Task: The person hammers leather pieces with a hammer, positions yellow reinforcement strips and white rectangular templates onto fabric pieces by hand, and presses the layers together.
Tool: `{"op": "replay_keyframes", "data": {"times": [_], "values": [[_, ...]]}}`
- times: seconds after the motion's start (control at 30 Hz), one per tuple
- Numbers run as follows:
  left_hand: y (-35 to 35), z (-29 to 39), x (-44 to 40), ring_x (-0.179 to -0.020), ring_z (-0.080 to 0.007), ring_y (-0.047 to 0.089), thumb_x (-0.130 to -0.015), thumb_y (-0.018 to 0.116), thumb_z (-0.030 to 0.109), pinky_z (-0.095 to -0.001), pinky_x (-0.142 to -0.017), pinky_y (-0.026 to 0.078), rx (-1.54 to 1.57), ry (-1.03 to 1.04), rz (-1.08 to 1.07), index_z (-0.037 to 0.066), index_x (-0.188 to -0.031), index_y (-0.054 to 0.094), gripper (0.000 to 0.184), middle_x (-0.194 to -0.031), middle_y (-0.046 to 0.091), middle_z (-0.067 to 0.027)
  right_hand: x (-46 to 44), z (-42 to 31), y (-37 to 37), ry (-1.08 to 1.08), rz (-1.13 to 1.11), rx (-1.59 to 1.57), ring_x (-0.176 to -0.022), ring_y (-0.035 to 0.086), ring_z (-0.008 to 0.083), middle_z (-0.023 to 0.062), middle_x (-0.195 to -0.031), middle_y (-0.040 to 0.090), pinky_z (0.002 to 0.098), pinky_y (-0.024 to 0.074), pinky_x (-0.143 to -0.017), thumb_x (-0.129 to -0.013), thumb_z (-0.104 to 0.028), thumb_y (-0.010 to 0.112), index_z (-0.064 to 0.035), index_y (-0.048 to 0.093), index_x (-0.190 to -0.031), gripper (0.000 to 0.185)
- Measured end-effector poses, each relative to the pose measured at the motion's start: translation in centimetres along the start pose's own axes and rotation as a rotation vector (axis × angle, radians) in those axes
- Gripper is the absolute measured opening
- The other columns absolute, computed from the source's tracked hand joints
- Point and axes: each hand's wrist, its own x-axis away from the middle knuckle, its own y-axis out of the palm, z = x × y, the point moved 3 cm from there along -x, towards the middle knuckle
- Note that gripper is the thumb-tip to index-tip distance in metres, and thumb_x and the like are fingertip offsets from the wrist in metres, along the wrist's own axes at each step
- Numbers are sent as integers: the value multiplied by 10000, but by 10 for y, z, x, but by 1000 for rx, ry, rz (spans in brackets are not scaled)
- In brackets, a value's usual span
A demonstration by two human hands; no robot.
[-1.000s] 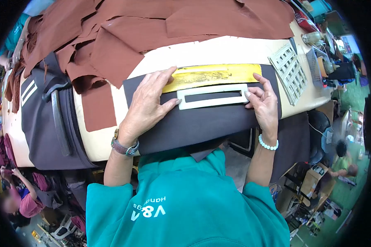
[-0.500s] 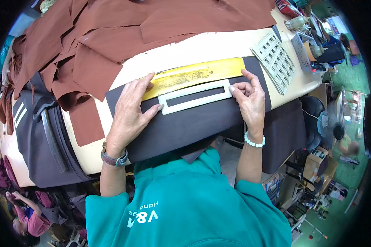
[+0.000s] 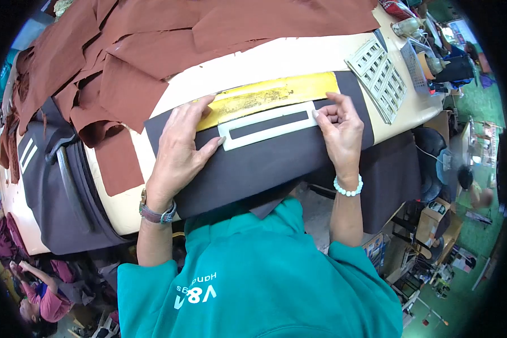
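A white rectangular frame [image 3: 267, 135] with a long slot lies on dark fabric [image 3: 253, 174], along the lower edge of a yellow strip [image 3: 276, 93] with dark smudges. My left hand [image 3: 180, 146] has its thumb at the frame's left end and its fingers at the strip's left end, thumb and fingers apart. At the frame's right end is my right hand [image 3: 341, 127], its thumb against the frame's edge and its fingers curled, the index finger near the strip's right end.
Reddish-brown fabric pieces [image 3: 152, 50] cover the table's far side. A hammer-like metal tool [image 3: 70, 180] rests on dark fabric at left. Slotted pale cards [image 3: 377, 79] and a grey basket [image 3: 414, 67] stand at right. A person in pink [image 3: 48, 304] is at lower left.
The view has shifted, so the table items appear further left than a second ago. Both hands keep their places at the ends of the white frame, and my right index finger has bent slightly.
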Motion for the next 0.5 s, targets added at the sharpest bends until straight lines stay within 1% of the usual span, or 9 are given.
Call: {"op": "replay_keyframes", "data": {"times": [0.07,0.1,0.13,0.2,0.23,0.3,0.33,0.4,0.5], "values": [[4,3,4,-1005,-275,538,-727,686,60,-388,-879,431,-158,165,-11,64,-1136,585,421,-1037,564,-113,8,-6,7,-330,22,293,-659,600,218,90,-770,611,333,491,-625,-786,8,642,-15,634,-958,174],[6,5,8,-997,-280,538,-733,672,60,-397,-861,430,-238,249,-17,57,-1084,610,356,-1032,565,-110,12,-14,11,-341,56,370,-739,575,285,95,-798,567,393,463,-660,-794,-10,617,-47,659,-847,77],[10,9,12,-1018,-273,538,-731,641,56,-408,-867,426,-283,292,-42,68,-1002,656,271,-1061,570,-83,13,-15,9,-363,49,420,-763,571,277,88,-804,564,390,456,-677,-798,-21,613,-47,660,-856,79],[15,11,26,-1118,-299,511,-703,610,-7,-437,-921,422,-459,348,-36,97,-1032,663,349,-1115,578,-101,11,-18,5,-410,40,522,-810,562,261,76,-817,558,383,443,-711,-805,-42,607,-47,661,-875,88],[18,12,32,-1154,-305,491,-711,599,4,-447,-943,406,-513,347,-32,100,-1062,655,368,-1160,566,-100,13,-23,2,-319,-44,540,-912,560,286,105,-912,586,406,431,-793,-836,-62,558,-22,658,-920,137],[22,14,40,-1224,-315,451,-726,577,26,-467,-987,374,-618,341,-30,105,-1121,639,408,-1249,543,-98,25,-37,20,-645,105,644,-990,555,319,173,-1006,596,455,418,-848,-843,-72,523,32,622,-1026,232],[23,14,41,-1243,-311,434,-744,565,42,-468,-1002,357,-618,329,-44,99,-1148,623,412,-1269,530,-102,38,-53,35,-645,-46,565,-1097,526,361,243,-1115,576,495,381,-934,-850,-133,515,82,561,-1126,353],[21,13,43,-1280,-303,400,-780,541,75,-470,-1031,324,-621,305,-82,85,-1201,593,424,-1309,503,-111,66,-72,72,-594,-280,215,-1232,443,389,265,-1279,491,533,295,-1041,-889,-355,527,74,464,-1266,574],[15,8,41,-1300,-307,374,-785,541,86,-538,-1043,274,-592,292,-138,121,-1233,575,451,-1338,489,-90,74,-63,89,-550,-304,227,-1279,406,347,219,-1377,416,596,241,-1043,-865,-562,468,38,346,-1368,792]]}}
